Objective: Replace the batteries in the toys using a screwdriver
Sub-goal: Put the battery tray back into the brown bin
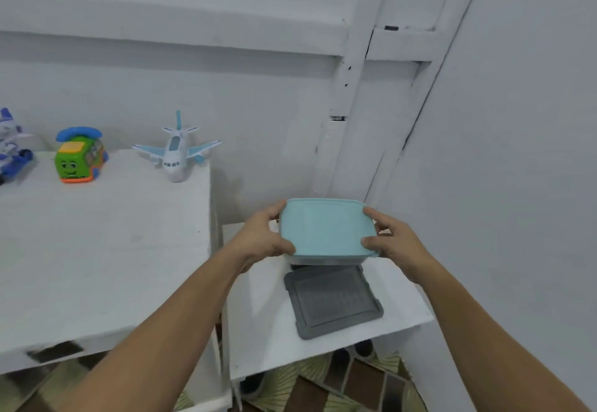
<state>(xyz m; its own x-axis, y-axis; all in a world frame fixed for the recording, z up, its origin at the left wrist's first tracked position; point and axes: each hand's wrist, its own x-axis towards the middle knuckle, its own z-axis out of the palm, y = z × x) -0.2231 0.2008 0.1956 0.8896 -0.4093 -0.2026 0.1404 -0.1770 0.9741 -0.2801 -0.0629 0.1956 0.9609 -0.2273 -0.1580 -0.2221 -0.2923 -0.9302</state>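
left hand (261, 238) and right hand (392, 237) curl their fingers round the short ends of a rounded plastic box (326, 227) with a smooth teal lid, long axis left-right, above the small table (258, 314). a ridged grey tray (332, 301) lies beneath. on the left table (97, 250) the white-blue plane (176, 151) points nose-first at the viewer, near a green toy (77, 156).
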